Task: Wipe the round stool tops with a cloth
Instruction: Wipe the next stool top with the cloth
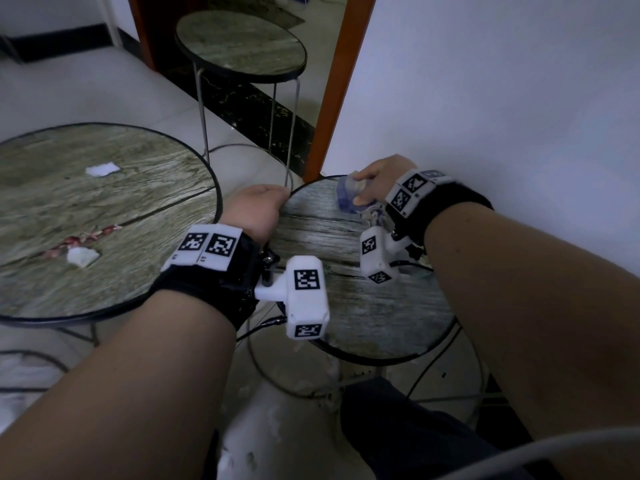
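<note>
Seen from above, looking down over two bare forearms, each with a black wrist strap [221, 275] carrying white marker blocks. Right hand [379, 178] at the far edge of the near round stool top [367, 306], fingers and thumb curled round a bunched pale blue-white cloth [349, 195], cloth pressed onto the weathered wood-grain surface beside the white wall [502, 98]. Left hand [258, 209] at the left rim of the same stool top, closed over the edge; fingers hidden beneath, so exactly how they wrap cannot be told. To the left, just beside it, a larger round stool top [104, 216], bearing two white scraps [102, 169] and a smear of reddish bits [83, 239], untouched by either hand. Farther back, near an orange-brown door frame [341, 84], a third round stool top [240, 45] on thin metal legs. Pale tiled floor [104, 98] underneath, with a dark marbled strip [249, 105] at the doorway. Dark trouser leg [398, 434] at the bottom of the view.
</note>
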`<action>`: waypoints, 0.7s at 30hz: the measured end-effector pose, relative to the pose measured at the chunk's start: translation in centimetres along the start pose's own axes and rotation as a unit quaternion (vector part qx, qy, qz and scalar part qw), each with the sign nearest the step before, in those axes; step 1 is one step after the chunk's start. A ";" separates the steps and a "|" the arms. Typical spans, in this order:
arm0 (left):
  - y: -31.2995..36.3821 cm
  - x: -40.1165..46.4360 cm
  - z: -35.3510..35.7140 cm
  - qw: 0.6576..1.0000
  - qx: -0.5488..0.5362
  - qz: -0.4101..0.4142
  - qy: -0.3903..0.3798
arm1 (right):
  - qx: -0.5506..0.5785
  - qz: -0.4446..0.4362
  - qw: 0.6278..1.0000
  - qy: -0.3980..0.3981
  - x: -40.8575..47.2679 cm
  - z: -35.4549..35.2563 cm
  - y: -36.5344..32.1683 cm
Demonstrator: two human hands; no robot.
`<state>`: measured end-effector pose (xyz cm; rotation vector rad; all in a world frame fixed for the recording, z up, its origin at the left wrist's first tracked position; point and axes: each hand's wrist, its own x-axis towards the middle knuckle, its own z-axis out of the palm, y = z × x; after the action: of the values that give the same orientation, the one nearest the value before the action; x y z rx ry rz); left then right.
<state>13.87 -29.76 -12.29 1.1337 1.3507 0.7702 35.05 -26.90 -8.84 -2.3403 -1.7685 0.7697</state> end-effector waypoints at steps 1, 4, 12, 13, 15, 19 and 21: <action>0.0 0.1 0.0 1.000 0.000 0.001 -0.004 | -0.005 -0.005 1.000 0.002 0.1 0.0 0.0; -0.2 0.3 0.0 1.000 0.001 0.001 -0.001 | 0.006 -0.020 1.000 0.020 0.4 0.3 0.0; -0.2 0.4 -0.4 1.000 0.021 -0.010 -0.007 | 0.005 -0.037 0.999 0.005 0.8 0.2 0.3; -0.2 0.4 -0.4 1.000 0.019 -0.012 -0.008 | 0.000 -0.037 0.999 0.000 0.8 0.1 0.2; -0.4 0.4 -0.4 1.000 0.012 -0.012 0.001 | -0.008 -0.035 0.999 -0.006 1.0 0.0 0.2; -0.4 0.5 -0.3 1.000 0.018 -0.011 0.016 | -0.014 -0.032 0.999 0.000 1.3 -0.1 0.0; -0.2 0.4 -0.3 1.000 0.027 -0.004 -0.002 | -0.008 -0.030 0.999 0.007 1.2 -0.1 -0.1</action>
<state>13.61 -29.45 -12.60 1.1711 1.3792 0.7301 35.27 -25.71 -9.14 -2.2852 -1.8356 0.7311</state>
